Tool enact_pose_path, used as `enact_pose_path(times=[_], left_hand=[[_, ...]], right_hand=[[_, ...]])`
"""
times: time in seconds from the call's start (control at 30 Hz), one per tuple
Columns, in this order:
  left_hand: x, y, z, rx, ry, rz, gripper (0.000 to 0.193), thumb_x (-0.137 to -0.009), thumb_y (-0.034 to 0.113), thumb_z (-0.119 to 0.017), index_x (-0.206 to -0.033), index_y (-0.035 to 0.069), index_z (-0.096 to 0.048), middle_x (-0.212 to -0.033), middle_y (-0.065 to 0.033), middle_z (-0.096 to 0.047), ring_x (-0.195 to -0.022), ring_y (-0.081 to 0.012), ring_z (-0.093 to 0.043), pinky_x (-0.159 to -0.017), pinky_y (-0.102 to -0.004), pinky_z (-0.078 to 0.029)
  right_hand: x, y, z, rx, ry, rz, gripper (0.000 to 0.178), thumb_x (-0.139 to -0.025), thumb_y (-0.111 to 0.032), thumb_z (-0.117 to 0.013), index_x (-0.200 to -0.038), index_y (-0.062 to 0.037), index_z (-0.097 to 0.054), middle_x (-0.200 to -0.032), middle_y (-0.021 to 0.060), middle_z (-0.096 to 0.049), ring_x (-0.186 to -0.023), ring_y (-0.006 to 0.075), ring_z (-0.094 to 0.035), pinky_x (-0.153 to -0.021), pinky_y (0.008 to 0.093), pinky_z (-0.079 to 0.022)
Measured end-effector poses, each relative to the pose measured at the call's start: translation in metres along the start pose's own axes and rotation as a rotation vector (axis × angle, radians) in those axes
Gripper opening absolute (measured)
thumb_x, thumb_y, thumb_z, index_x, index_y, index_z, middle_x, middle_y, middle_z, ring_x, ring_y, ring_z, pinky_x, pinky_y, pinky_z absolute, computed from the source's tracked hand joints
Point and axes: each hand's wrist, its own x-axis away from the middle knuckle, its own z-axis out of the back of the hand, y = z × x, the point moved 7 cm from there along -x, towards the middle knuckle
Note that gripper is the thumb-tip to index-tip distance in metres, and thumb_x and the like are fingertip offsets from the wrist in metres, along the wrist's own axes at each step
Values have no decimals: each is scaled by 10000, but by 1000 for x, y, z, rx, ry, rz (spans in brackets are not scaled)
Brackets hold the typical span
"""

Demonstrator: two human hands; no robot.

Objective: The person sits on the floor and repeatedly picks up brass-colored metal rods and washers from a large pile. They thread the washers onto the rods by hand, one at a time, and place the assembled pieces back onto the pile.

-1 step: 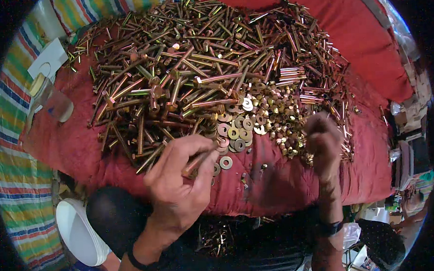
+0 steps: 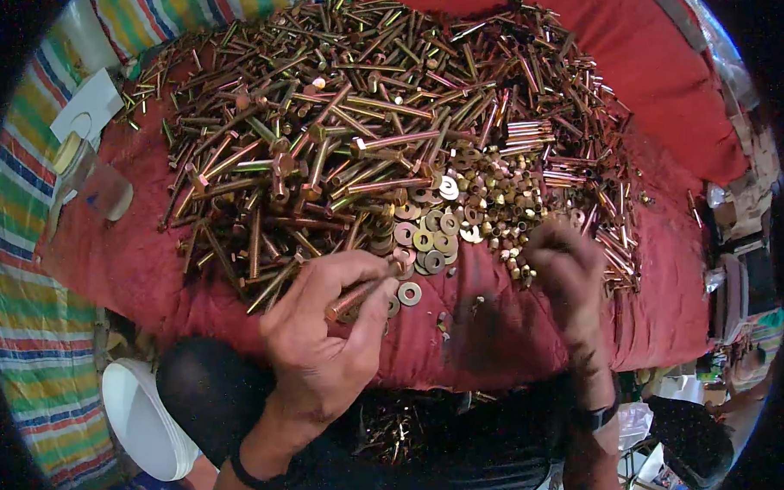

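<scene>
Between the thumb and fingers of my left hand [image 2: 322,334] is a copper-coloured bolt [image 2: 349,302], tilted and partly covered by the fingers. That hand is just left of a cluster of flat round washers [image 2: 423,240]; one washer [image 2: 409,293] lies apart beside the fingertips. My right hand [image 2: 570,278] is over the red cloth, at the near right edge of a pile of small brassy sleeve-like pieces [image 2: 503,198]. Motion smears its curled fingers, so I cannot make out whether they hold anything. A large heap of long bolts [image 2: 319,144] lies beyond both hands.
Red cloth [image 2: 499,345] covers the work surface. Several thin rods [image 2: 528,135] lie in a row beyond the sleeve-like pieces. A clear jar [image 2: 105,186] lies at the left. White stacked plastic [image 2: 143,418] is by my dark-clothed knee [image 2: 211,372].
My right hand has moved left and slightly nearer to me, toward my left hand. My left hand keeps its grip on the bolt with hardly any shift.
</scene>
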Motion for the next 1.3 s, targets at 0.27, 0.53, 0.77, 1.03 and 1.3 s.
enact_pose_path(times=[0.27,0.53,0.77,1.03,1.3], left_hand=[[14,-20,3,414,-136,479,106,-888,-53,-727,-993,-43,-713,-872,-90,-751,-800,-124,-720,-729,-268,-583],[17,-22,-4,371,-212,526,78,-921,11,-720,-972,-48,-711,-862,-95,-749,-850,-133,-725,-749,-270,-575],[10,-22,-27,783,-213,486,213,-970,171,-735,-982,-24,-650,-915,-102,-721,-833,-141,-716,-726,-280,-586],[43,-34,-49,1038,-424,1072,408,-1077,364,-516,-1043,-31,-608,-667,-37,-542,-452,-219,-621,-370,-341,-503],[58,-38,-53,796,-574,1021,346,-1043,249,-568,-984,-45,-741,-683,8,-533,-477,-73,-476,-445,-257,-354]], right_hand=[[36,-27,-99,338,-294,504,290,-786,-114,-821,-1034,-16,-706,-897,113,-682,-759,276,-701,-612,359,-549],[28,-34,-92,360,-212,459,128,-858,-62,-727,-969,-7,-696,-822,105,-672,-707,253,-684,-611,342,-520],[36,-24,-75,-169,-179,-135,195,-945,-156,-643,-956,31,-697,-774,53,-672,-710,121,-622,-655,299,-512],[31,-23,-51,-9,-114,-54,147,-930,-146,-666,-931,0,-685,-749,41,-637,-686,121,-598,-650,280,-471],[39,-23,-65,172,-162,317,142,-832,-68,-729,-944,-56,-644,-804,83,-651,-735,258,-677,-651,317,-502]])
